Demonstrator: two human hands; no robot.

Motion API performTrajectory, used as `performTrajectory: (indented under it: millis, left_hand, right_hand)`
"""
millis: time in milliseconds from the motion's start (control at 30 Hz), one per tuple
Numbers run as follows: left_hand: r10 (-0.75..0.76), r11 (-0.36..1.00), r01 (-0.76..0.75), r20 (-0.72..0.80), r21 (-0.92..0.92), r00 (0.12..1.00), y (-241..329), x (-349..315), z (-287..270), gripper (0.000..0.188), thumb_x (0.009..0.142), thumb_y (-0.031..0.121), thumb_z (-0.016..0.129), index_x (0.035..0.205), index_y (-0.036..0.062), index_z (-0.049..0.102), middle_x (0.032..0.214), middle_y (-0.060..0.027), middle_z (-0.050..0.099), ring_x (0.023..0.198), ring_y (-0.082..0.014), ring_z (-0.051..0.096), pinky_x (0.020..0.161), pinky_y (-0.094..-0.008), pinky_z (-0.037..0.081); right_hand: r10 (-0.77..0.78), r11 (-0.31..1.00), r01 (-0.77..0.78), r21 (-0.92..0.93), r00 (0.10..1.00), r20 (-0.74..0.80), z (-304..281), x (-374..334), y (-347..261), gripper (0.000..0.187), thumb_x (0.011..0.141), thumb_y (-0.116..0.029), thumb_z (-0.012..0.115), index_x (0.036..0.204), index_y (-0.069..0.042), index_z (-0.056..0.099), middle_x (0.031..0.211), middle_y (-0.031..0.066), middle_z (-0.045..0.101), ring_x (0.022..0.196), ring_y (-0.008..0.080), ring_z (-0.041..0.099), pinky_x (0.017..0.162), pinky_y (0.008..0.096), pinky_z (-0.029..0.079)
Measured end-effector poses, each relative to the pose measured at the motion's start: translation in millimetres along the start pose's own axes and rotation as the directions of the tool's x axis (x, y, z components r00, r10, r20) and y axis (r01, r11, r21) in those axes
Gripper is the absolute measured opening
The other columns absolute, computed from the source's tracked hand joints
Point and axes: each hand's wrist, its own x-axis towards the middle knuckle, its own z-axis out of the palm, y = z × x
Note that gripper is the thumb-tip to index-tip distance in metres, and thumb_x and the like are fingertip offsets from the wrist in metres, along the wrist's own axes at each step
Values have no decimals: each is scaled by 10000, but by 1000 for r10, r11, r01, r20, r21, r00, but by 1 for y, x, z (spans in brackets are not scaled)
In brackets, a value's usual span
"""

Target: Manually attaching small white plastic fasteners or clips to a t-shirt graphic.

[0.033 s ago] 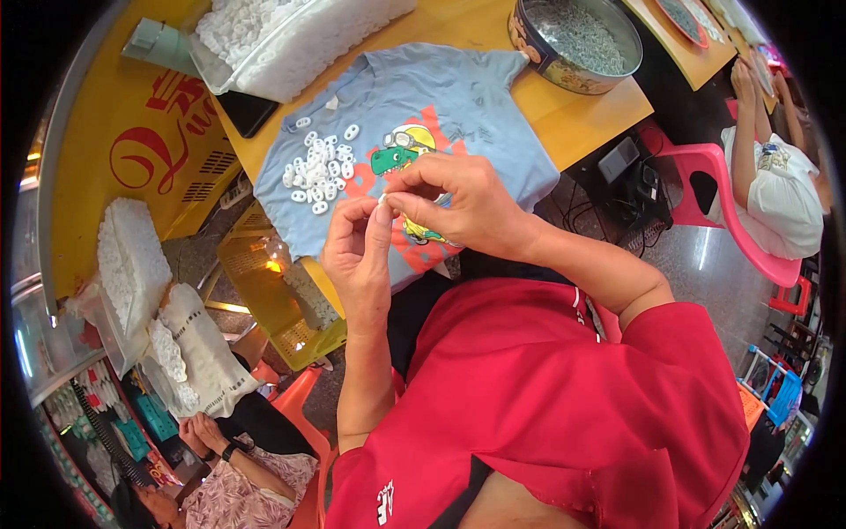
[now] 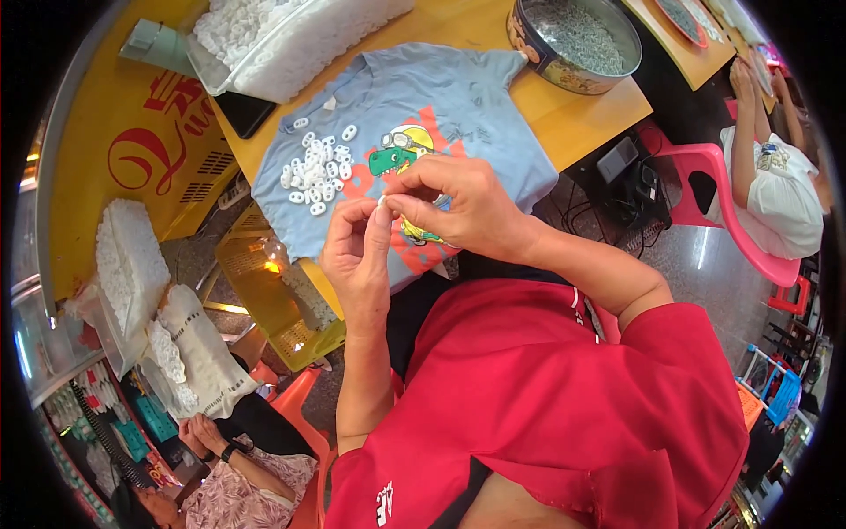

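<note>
My left hand [image 2: 359, 256] and my right hand [image 2: 480, 207] meet above a table, thumbs and fingertips pinched together. Between the fingertips shows a small white piece [image 2: 382, 201]; most of it is hidden, so its exact shape cannot be made out. Beneath the hands a blue T-shirt [image 2: 507, 123] with a cartoon dinosaur print [image 2: 392, 159] is spread over the tabletop. On its left part lies a loose pile of small white oval plastic pieces [image 2: 315, 169], each with two holes.
A clear tub [image 2: 300, 66] of white pieces stands at the back left, beside a dark flat object [image 2: 245, 115]. Back right is a round tin [image 2: 582, 84] of small metal parts. A yellow crate [image 2: 256, 286] sits below left. Other people sit lower left and far right, near a pink chair [image 2: 727, 189].
</note>
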Motion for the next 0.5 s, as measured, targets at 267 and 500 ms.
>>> performTrajectory:
  millis: [267, 500]
  left_hand:
    - [-55, 992, 58, 31, -113, 998, -11, -2, 8, 55, 943, 40, 594, 972, -7, 595, 940, -18, 557, 782, -57, 528, 659, -202, 442]
    - [-68, 996, 69, 11, -55, 998, -13, 2, 2, 74, 948, 52, 584, 975, -17, 592, 932, -42, 563, 781, -80, 576, 629, -229, 504]
  right_hand:
    - [-21, 999, 21, -29, 1000, 0, -10, -8, 7, 119, 846, -55, 697, 923, 29, 665, 827, 87, 676, 735, 152, 652, 641, 276, 510]
    - [54, 917, -101, -387, 990, -130, -87, 12, 36, 122, 856, -76, 676, 933, 19, 677, 824, 93, 656, 706, 155, 614, 644, 272, 488]
